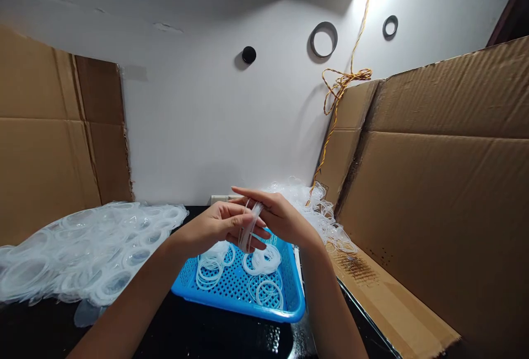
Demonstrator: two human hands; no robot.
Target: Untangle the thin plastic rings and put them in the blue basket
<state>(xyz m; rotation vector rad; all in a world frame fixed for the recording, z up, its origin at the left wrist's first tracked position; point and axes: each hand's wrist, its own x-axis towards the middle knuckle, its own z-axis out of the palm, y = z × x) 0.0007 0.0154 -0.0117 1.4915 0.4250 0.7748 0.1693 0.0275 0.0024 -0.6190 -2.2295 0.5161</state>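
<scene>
Above a blue plastic basket (231, 305), both of my hands meet around a small bundle of thin translucent rings (249, 232). My left hand (225, 222) pinches the bundle from the left, thumb against it. The fingers of my right hand (275, 213) pass through or behind the rings, its index finger stretched out to the left; which fingers are inside the loops is hard to tell. Below, in the basket, lie loose translucent rings (209, 273) on the left and more rings (268, 293) on the right.
A large pile of clear ring-shaped pieces (95, 249) covers the left of the black table (182, 337). Tangled clear rings (326, 221) lie behind on the right. Cardboard panels (438, 183) stand at both sides, and a twisted yellow cord (326, 147) hangs along the wall.
</scene>
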